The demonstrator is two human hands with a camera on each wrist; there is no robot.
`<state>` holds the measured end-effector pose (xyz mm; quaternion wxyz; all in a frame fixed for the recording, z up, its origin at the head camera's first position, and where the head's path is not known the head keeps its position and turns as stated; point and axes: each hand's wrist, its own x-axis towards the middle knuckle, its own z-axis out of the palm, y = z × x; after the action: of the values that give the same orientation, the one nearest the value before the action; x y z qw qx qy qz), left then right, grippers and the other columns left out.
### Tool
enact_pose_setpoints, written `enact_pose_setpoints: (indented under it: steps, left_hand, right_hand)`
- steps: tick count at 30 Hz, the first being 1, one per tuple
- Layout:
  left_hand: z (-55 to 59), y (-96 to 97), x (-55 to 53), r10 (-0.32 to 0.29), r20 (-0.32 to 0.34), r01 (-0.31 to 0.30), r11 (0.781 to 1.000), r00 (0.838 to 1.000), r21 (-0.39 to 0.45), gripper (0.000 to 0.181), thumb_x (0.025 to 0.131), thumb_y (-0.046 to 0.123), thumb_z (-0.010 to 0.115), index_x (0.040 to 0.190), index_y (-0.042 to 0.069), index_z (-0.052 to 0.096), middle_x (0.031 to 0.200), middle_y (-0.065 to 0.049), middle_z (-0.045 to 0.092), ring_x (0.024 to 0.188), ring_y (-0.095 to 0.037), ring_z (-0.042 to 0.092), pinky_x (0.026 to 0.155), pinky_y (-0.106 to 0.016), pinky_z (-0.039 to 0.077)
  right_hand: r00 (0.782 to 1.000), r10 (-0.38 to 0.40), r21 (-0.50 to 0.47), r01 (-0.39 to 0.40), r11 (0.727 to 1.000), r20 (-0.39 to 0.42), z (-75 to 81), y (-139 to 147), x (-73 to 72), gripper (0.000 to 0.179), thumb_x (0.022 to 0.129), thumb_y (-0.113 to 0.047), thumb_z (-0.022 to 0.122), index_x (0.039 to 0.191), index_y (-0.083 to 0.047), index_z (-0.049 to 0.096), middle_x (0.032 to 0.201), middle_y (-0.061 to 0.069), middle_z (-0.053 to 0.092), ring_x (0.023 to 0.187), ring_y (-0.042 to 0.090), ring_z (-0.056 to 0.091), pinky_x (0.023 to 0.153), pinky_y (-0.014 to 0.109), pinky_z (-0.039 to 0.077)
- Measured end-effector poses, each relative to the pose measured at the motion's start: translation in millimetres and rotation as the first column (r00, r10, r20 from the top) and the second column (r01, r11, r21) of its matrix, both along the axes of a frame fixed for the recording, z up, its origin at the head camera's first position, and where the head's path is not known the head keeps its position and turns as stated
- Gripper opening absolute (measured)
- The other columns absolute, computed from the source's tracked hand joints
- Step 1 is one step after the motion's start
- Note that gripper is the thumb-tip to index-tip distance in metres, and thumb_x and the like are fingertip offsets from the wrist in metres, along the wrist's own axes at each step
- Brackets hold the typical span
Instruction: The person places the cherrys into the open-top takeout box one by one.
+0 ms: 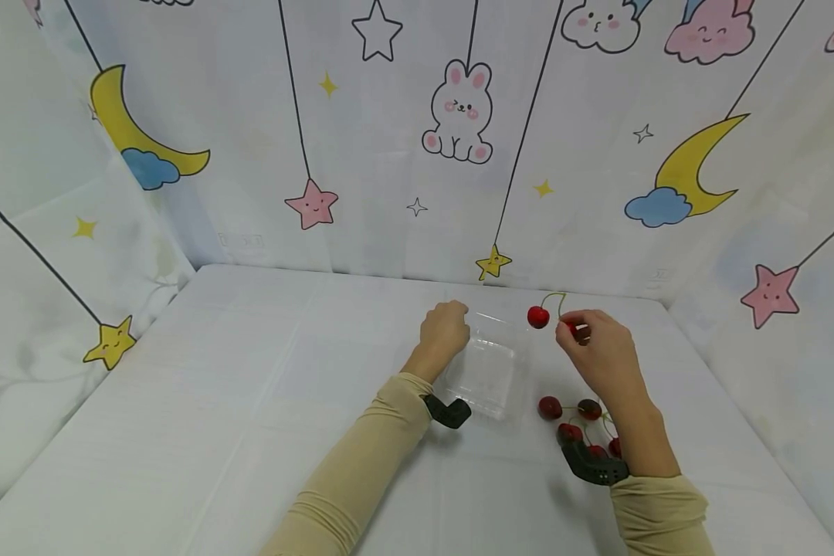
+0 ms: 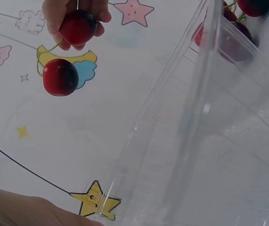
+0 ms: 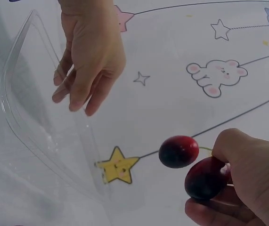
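A clear plastic container [image 1: 485, 374] lies on the white table in front of me, tilted in the left wrist view. My left hand [image 1: 445, 333] holds its far left rim, with fingers bent over the thin wall [image 3: 85, 123]. Above the table, right of the container, my right hand [image 1: 603, 354] pinches one dark red cherry [image 3: 204, 178] between thumb and fingers. A second cherry [image 1: 538, 316], joined to it by a green stem, dangles free on the left side of that hand.
Several more cherries [image 1: 550, 408] with green stems lie on the table right of the container, partly under my right wrist. A white cloth [image 1: 389, 116] printed with moons, stars and a rabbit hangs behind the table [image 1: 201, 401] and along both sides.
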<state>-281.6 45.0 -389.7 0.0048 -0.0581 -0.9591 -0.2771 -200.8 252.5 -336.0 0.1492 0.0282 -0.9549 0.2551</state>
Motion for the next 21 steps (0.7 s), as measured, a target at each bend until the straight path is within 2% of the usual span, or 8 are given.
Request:
enact_pose_setpoints:
  steps: [3, 6, 13, 18, 21]
  left_hand:
    - [-0.3, -0.1, -0.3, 0.001, 0.002, -0.001, 1.0, 1.0, -0.005, 0.036, 0.091, 0.008, 0.056, 0.126, 0.012, 0.062, 0.122, -0.007, 0.066, 0.092, -0.025, 0.068, 0.061, -0.034, 0.055]
    - [-0.3, -0.1, -1.0, -0.002, 0.004, 0.002, 1.0, 1.0, -0.007, 0.036, 0.091, 0.009, 0.056, 0.126, 0.012, 0.062, 0.122, -0.007, 0.066, 0.093, -0.025, 0.068, 0.06, -0.033, 0.054]
    - [-0.3, -0.4, -1.0, -0.002, 0.001, 0.002, 1.0, 1.0, -0.004, 0.036, 0.091, 0.008, 0.056, 0.126, 0.012, 0.062, 0.122, -0.007, 0.066, 0.091, -0.025, 0.068, 0.058, -0.032, 0.054]
    - [-0.2, -0.4, -1.1, 0.0, 0.006, 0.0, 1.0, 1.0, 0.003, 0.037, 0.09, 0.007, 0.056, 0.126, 0.012, 0.062, 0.122, -0.007, 0.066, 0.087, -0.023, 0.068, 0.056, -0.031, 0.053]
    - [-0.4, -0.2, -1.3, 0.001, 0.008, -0.001, 1.0, 1.0, 0.005, 0.037, 0.09, 0.007, 0.056, 0.126, 0.012, 0.062, 0.122, -0.007, 0.066, 0.087, -0.023, 0.068, 0.056, -0.031, 0.052]
  right_hand:
    - [0.999, -0.014, -0.04, 0.016, 0.999, 0.035, 0.7, -0.3, -0.1, 0.033, 0.095, -0.028, 0.051, 0.119, -0.005, 0.054, 0.11, 0.019, 0.064, 0.096, 0.033, 0.063, 0.074, 0.046, 0.056]
    - [0.999, -0.021, -0.058, 0.023, 0.998, 0.032, 0.0, 0.1, -0.9, 0.032, 0.097, -0.027, 0.047, 0.122, -0.006, 0.048, 0.112, 0.02, 0.064, 0.095, 0.033, 0.064, 0.075, 0.048, 0.056]
    - [1.0, 0.005, 0.014, -0.005, 1.0, -0.018, -3.6, 0.9, -2.3, 0.026, 0.099, -0.022, 0.042, 0.113, -0.009, 0.059, 0.097, 0.015, 0.07, 0.092, 0.032, 0.061, 0.069, 0.044, 0.054]
    - [1.0, 0.023, 0.026, -0.023, 0.999, -0.003, -4.6, -0.2, -2.7, 0.032, 0.1, -0.028, 0.045, 0.116, -0.006, 0.062, 0.103, 0.015, 0.068, 0.1, 0.034, 0.061, 0.077, 0.05, 0.054]
    - [1.0, 0.028, 0.034, -0.028, 0.999, -0.001, -6.1, -1.1, -2.9, 0.036, 0.098, -0.032, 0.049, 0.118, -0.005, 0.062, 0.106, 0.017, 0.067, 0.099, 0.034, 0.062, 0.077, 0.049, 0.054]
